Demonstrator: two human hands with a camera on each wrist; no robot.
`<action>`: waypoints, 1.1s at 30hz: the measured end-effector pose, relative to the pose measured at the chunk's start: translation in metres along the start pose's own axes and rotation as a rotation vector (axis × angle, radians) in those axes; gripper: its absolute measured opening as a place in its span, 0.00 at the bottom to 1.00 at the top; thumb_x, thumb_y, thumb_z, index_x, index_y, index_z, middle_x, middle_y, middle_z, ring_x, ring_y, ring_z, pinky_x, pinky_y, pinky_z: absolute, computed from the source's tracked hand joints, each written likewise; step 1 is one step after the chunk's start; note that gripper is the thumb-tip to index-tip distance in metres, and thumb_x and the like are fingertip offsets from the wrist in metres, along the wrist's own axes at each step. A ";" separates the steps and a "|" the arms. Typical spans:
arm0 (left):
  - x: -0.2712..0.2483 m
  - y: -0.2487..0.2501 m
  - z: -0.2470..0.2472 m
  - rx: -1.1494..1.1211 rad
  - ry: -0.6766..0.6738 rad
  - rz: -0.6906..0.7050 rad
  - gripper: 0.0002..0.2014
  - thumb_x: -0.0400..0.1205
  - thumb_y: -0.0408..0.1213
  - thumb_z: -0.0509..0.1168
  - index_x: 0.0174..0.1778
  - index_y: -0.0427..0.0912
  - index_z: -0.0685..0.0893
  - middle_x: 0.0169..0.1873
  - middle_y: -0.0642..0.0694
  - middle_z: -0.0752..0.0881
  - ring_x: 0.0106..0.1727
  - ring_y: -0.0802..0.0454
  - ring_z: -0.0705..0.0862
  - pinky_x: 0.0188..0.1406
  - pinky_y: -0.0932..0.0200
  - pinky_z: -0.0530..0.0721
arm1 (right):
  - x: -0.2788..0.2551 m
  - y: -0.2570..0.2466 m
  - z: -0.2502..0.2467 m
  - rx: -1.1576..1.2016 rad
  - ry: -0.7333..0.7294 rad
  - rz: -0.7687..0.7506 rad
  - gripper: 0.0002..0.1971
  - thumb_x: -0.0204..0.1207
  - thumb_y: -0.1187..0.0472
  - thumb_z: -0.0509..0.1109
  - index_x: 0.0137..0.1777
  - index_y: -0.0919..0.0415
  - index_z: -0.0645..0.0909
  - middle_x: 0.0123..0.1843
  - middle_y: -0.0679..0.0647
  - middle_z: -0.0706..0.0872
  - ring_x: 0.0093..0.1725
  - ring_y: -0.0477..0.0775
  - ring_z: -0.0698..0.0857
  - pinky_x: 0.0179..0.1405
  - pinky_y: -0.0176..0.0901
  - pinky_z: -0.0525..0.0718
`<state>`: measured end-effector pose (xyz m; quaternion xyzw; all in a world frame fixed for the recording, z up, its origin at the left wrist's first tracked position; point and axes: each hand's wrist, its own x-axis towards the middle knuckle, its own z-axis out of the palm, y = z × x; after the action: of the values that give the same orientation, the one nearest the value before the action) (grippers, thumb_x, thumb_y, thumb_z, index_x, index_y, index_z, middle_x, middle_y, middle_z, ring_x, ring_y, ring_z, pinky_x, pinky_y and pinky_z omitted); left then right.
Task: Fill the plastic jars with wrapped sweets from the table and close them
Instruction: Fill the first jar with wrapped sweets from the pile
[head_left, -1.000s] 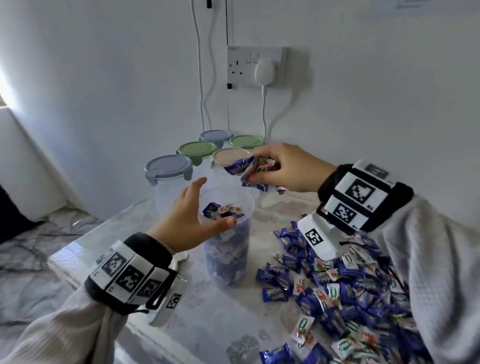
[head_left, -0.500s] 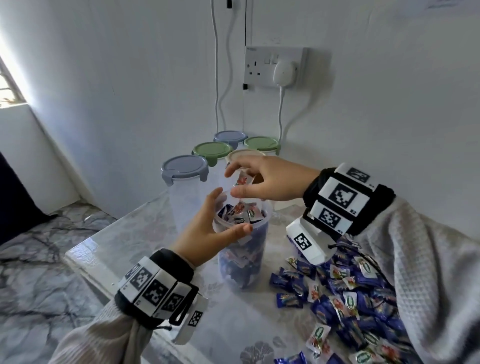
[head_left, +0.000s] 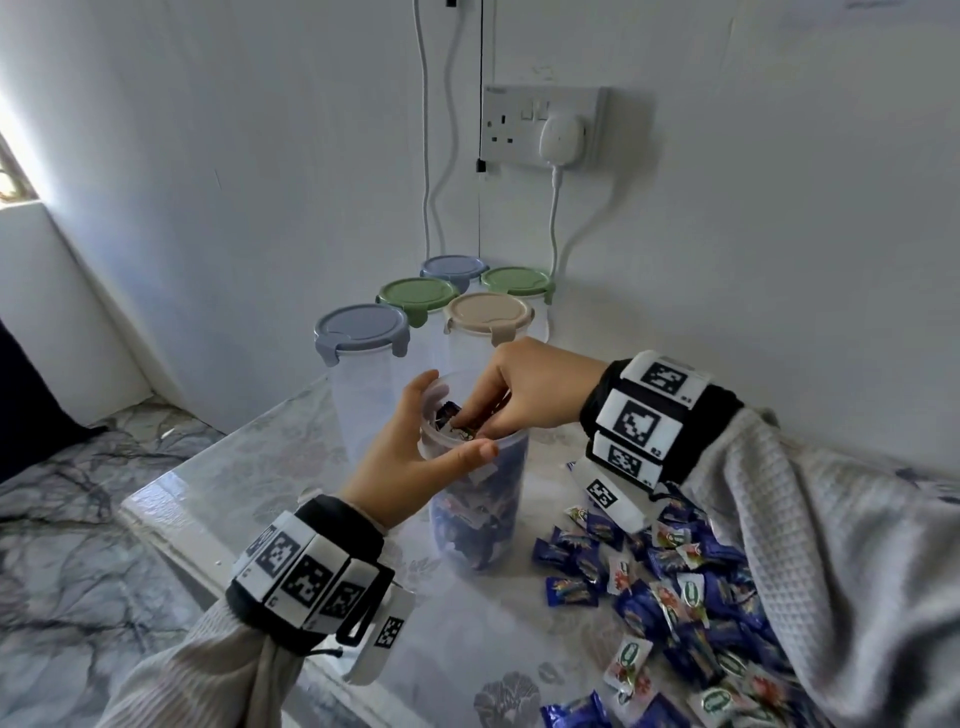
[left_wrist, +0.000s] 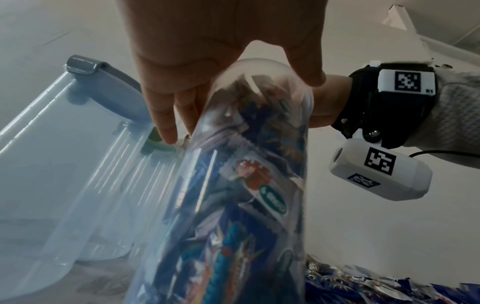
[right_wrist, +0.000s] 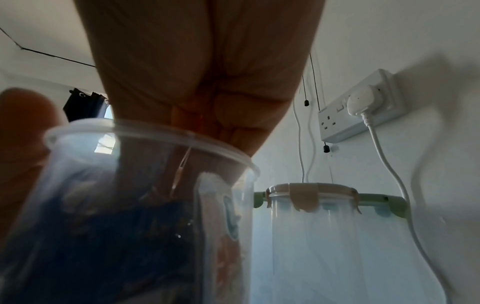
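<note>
So the left hand (head_left: 410, 457) is wrapping around the top of the open jar (head_left: 478, 514), thumb on the near side just under the rim and the other fingers curling round the far side, holding it upright on the table (head_left: 291, 457). The jar is sitting near the table's front-left edge and it's looking pretty much full of blue and white wrapped sweets, no lid on it. The right hand (head_left: 524, 389) is reaching in from above with its fingertips bunched together and dipping down past the rim onto the top sweets (head_left: 457, 423); can't really tell if it's actually pinching one or just pressing on them, the fingertips are hiding in the jar mouth. From the right wrist view the fingers (right_wrist: 182, 127) are pressing close together and going straight down inside the rim. The loose pile of sweets (head_left: 670, 587) is lying on the table just to the right of the jar, under the right sleeve. Behind it five lidded jars are standing in a cluster near the wall: a grey-blue lid (head_left: 361, 332), a green one (head_left: 418, 293), a beige one (head_left: 488, 312), plus another blue and green further back. A wall socket (head_left: 540, 127) with a white plug is sitting above them.
</note>
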<state>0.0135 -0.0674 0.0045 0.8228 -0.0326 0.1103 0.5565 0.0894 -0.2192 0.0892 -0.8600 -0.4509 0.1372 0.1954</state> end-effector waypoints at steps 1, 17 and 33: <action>0.000 0.000 0.000 0.014 -0.001 -0.004 0.66 0.44 0.80 0.67 0.77 0.51 0.58 0.72 0.51 0.71 0.74 0.56 0.71 0.67 0.64 0.69 | 0.000 0.000 0.000 0.003 -0.003 0.002 0.13 0.72 0.63 0.76 0.57 0.55 0.89 0.50 0.49 0.92 0.41 0.34 0.84 0.43 0.18 0.77; -0.024 0.057 0.068 0.552 -0.044 0.720 0.15 0.77 0.42 0.61 0.57 0.45 0.85 0.61 0.47 0.82 0.64 0.51 0.77 0.64 0.60 0.73 | -0.172 0.076 0.010 -0.003 0.230 0.386 0.08 0.79 0.55 0.69 0.56 0.46 0.85 0.56 0.43 0.87 0.54 0.38 0.83 0.57 0.33 0.78; -0.044 0.034 0.220 1.097 -1.088 0.168 0.60 0.62 0.75 0.65 0.75 0.65 0.26 0.80 0.42 0.30 0.81 0.29 0.48 0.70 0.30 0.68 | -0.304 0.107 0.095 -0.083 -0.375 0.748 0.62 0.52 0.31 0.81 0.73 0.19 0.33 0.84 0.46 0.32 0.84 0.58 0.40 0.79 0.70 0.54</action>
<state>-0.0036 -0.2860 -0.0527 0.9139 -0.3039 -0.2669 -0.0349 -0.0417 -0.5066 -0.0260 -0.9317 -0.1406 0.3346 0.0116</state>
